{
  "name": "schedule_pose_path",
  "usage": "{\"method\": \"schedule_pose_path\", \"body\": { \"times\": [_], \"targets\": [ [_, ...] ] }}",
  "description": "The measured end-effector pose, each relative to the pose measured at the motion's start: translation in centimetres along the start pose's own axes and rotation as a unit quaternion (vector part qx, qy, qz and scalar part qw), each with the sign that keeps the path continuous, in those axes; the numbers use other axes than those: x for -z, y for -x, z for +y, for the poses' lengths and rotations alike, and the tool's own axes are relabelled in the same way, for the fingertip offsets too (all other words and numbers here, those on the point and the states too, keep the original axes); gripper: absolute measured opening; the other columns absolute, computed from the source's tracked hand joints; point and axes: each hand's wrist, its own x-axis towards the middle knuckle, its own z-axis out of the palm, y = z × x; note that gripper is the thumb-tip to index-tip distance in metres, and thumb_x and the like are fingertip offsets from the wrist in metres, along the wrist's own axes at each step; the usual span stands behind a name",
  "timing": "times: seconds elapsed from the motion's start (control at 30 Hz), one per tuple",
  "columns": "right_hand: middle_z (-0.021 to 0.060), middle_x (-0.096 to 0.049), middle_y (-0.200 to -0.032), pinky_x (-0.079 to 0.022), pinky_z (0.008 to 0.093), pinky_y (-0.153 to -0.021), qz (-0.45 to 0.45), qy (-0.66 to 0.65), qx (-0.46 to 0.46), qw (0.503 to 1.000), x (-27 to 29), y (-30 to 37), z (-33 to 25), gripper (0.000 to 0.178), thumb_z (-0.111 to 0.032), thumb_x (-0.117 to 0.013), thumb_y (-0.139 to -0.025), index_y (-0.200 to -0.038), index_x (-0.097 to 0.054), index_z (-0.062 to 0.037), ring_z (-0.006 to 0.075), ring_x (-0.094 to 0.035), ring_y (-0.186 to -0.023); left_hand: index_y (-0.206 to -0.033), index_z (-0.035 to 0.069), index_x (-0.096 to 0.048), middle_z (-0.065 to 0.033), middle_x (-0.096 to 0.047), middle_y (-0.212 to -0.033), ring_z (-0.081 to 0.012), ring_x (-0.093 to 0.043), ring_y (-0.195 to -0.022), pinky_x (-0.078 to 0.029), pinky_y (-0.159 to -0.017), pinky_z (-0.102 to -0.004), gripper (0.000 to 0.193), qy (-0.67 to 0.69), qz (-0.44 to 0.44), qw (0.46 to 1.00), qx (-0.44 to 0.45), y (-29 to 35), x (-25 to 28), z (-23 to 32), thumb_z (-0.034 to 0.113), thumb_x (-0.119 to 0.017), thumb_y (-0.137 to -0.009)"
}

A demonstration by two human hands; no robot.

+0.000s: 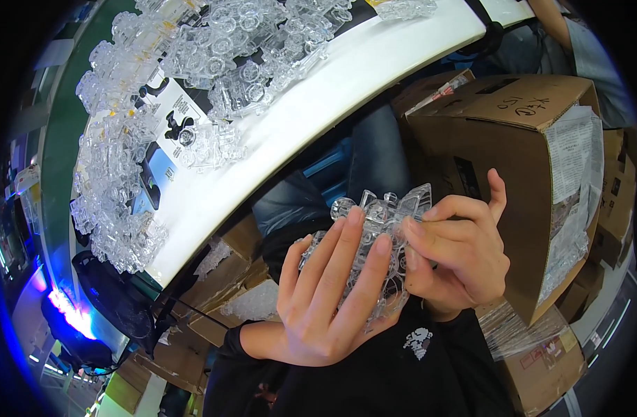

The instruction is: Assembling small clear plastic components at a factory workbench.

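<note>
Clear plastic pieces [384, 219] are bunched between the two hands, in front of the person's black top [374, 379]. Several shapes show in the bunch, some with round rims and one with a flat, slanted side poking up near the right fingertips; how many there are, and whether they are joined, I cannot tell. The left hand [332, 288] is partly open, its back to the camera, long fingers laid nearly straight across the bunch and slightly spread, holding it from the left; its thumb lies low, largely hidden. The right hand [457, 254] grips the right edge of the same bunch, thumb and forefinger brought close together on it, the other fingers curled apart from the little finger, which sticks up.

Beyond the hands and to their left runs a white table [381, 59], with a big heap of similar clear parts [224, 48] spread over it. Printed cards [176, 118] show among that heap. Between the hands and the table edge are legs in blue jeans [377, 142]. Just right of the right hand stands a large cardboard box [464, 135], with printed paper [572, 149] at its open side. Left of the left hand, lower than the table, more clear parts [256, 302] lie in an open carton [211, 326].
</note>
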Motion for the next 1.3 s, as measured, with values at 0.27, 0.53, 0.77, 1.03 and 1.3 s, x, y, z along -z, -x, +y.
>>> {"method": "schedule_pose_path", "body": {
  "times": [0.27, 0.53, 0.77, 1.03, 1.3],
  "targets": [
    [-0.0071, -0.061, -0.068, -0.023, 0.0495, -0.098, 0.002, 0.0, -0.01, 1.0, -0.08, -0.38, -0.13, 0.022, -0.018, -0.073, -0.061, -0.082, -0.07, -0.0138, 0.012, -0.059, -0.07, -0.105, -0.011, -0.055, -0.0342, -0.056, -0.101, -0.0366, -0.063, -0.08, -0.05, -0.066, -0.0363, 0.056, 0.009, 0.008, 1.0, 0.002, -0.01, -0.29, -0.15, 0.016, -0.074, -0.06],
    [-0.0068, -0.061, -0.068, -0.024, 0.0496, -0.098, 0.007, 0.0, -0.003, 1.0, -0.25, -0.24, 0.2, 0.019, -0.019, -0.072, -0.062, -0.081, -0.07, -0.0139, 0.0119, -0.059, -0.07, -0.104, -0.012, -0.055, -0.0343, -0.056, -0.102, -0.0362, -0.063, -0.082, -0.05, -0.067, -0.036, 0.057, 0.02, -0.013, 1.0, 0.011, -0.09, 0.03, -0.21, 0.018, -0.075, -0.059],
    [0.0002, -0.064, -0.065, -0.024, 0.0548, -0.099, 0.002, -0.008, 0.006, 1.0, -0.04, -0.13, 0.43, 0.014, -0.009, -0.064, -0.061, -0.075, -0.067, -0.0075, 0.0178, -0.057, -0.065, -0.105, -0.012, -0.055, -0.0347, -0.055, -0.102, -0.0361, -0.063, -0.083, -0.049, -0.067, -0.036, 0.058, 0.029, -0.019, 0.999, 0.02, -0.15, 0.13, -0.06, 0.017, -0.076, -0.058],
    [0.0005, -0.063, -0.065, -0.024, 0.0553, -0.099, 0.006, -0.021, -0.004, 1.0, -0.18, -0.17, 0.47, 0.015, -0.009, -0.064, -0.06, -0.074, -0.067, -0.0064, 0.0178, -0.057, -0.065, -0.107, -0.01, -0.055, -0.0344, -0.055, -0.102, -0.0361, -0.063, -0.082, -0.049, -0.065, -0.036, 0.059, 0.011, -0.004, 1.0, 0.009, 0.02, -0.19, -0.13, 0.019, -0.075, -0.059],
    [0.0007, -0.063, -0.064, -0.023, 0.0555, -0.099, 0.006, -0.027, -0.006, 1.0, -0.19, -0.16, 0.52, 0.015, -0.009, -0.064, -0.059, -0.073, -0.067, -0.0061, 0.0177, -0.057, -0.065, -0.108, -0.009, -0.054, -0.0337, -0.056, -0.103, -0.0358, -0.063, -0.081, -0.049, -0.065, -0.0356, 0.06, -0.012, -0.006, 1.0, 0.003, 0.15, -0.2, -0.04, 0.021, -0.074, -0.061]
  ]
}}
